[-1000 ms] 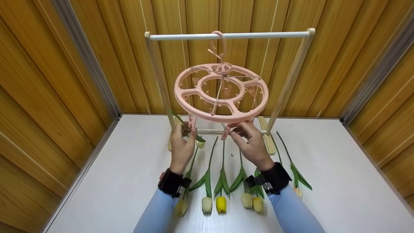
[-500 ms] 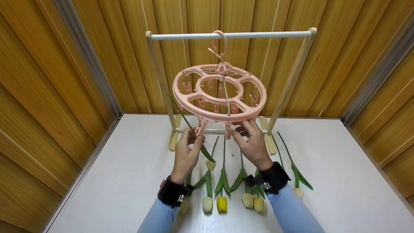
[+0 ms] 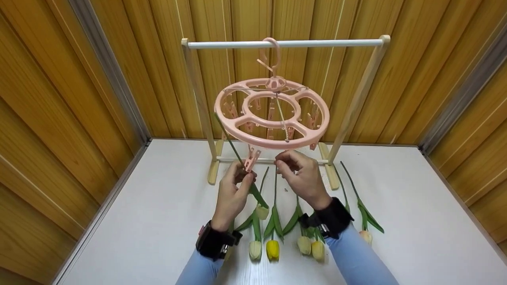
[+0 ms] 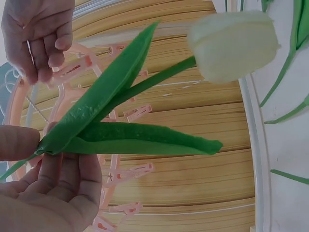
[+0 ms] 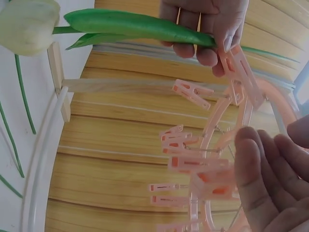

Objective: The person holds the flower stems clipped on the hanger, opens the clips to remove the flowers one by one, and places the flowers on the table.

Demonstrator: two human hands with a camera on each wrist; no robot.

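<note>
My left hand (image 3: 233, 194) pinches the stem of a white tulip (image 4: 236, 46) just below its green leaves. The stem slants up to the left and the bloom hangs low. A pink clothespin (image 3: 251, 161) hanging from the round pink clip hanger (image 3: 269, 143) meets the left thumb and fingertips, beside the stem. In the right wrist view, that clothespin (image 5: 239, 75) touches the left thumb; whether its jaws have the stem cannot be told. Below the ring's front rim, my right hand (image 3: 303, 178) has loosely bent fingers with nothing between them.
The hanger hooks over the white bar (image 3: 328, 43) of a wooden stand (image 3: 362, 95). More pink clothespins (image 5: 186, 92) dangle beneath the ring. Several tulips lie on the white table, among them a yellow tulip (image 3: 272, 250) and a peach tulip (image 3: 366, 236). Wood-look panels (image 3: 443, 118) enclose the table.
The hanger has turned a little. My left hand has moved down and right with the tulip. The clothespin that was at my right fingertips is no longer there.
</note>
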